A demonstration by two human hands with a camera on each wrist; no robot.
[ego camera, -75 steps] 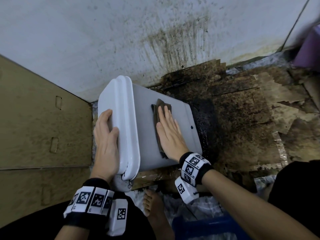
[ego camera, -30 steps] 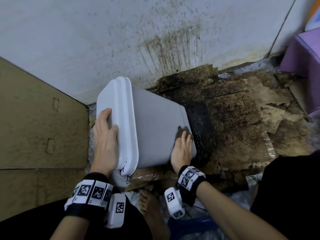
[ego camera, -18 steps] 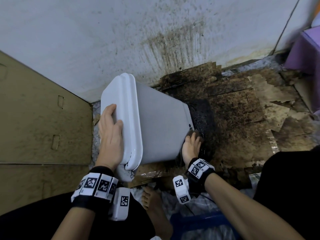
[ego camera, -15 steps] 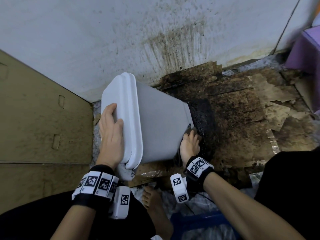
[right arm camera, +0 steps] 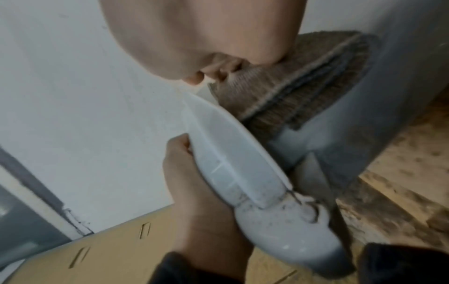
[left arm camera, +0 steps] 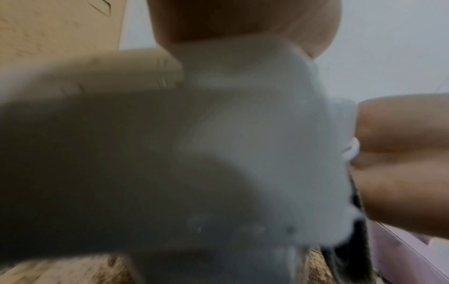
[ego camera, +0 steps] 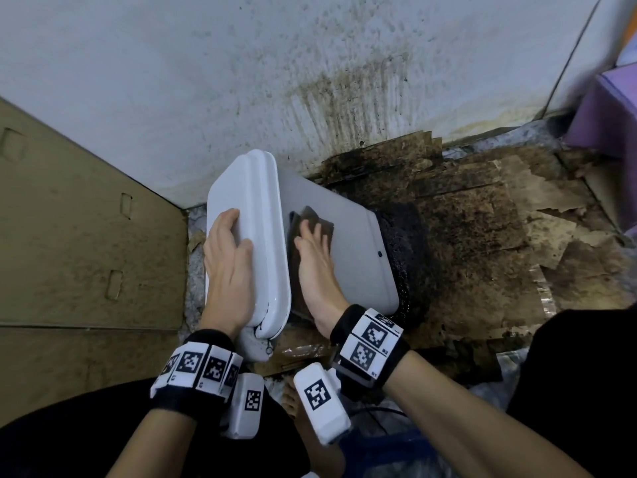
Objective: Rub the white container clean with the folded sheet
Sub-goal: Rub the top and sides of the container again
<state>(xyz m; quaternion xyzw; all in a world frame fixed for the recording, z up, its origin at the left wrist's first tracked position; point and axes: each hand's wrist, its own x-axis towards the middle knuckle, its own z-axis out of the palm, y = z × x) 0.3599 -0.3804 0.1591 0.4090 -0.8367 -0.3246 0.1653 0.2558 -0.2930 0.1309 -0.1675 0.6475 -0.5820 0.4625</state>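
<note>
The white container [ego camera: 348,257] lies on its side on the floor, its lid [ego camera: 255,208] facing left. My left hand [ego camera: 227,257] holds the lid end, fingers on its face and thumb hooked over the rim. In the right wrist view that left hand [right arm camera: 194,201] cups the lid [right arm camera: 230,153] from behind. The folded brown sheet [ego camera: 319,222] lies on the upper side wall right beside the lid. My right hand [ego camera: 315,263] presses it down with flat fingers. The sheet's stacked folds [right arm camera: 303,92] show under my right palm.
A brown cardboard panel [ego camera: 69,236] stands at the left, and a stained white wall [ego camera: 310,63] is behind. Dark, dirty torn cardboard [ego camera: 465,236] covers the floor to the right. A purple box [ego camera: 606,115] sits at the far right. A bare foot [ego camera: 293,401] is below the container.
My right hand has slid the folded sheet from the container's near bottom corner up along the side wall to beside the lid. My left hand has stayed on the lid.
</note>
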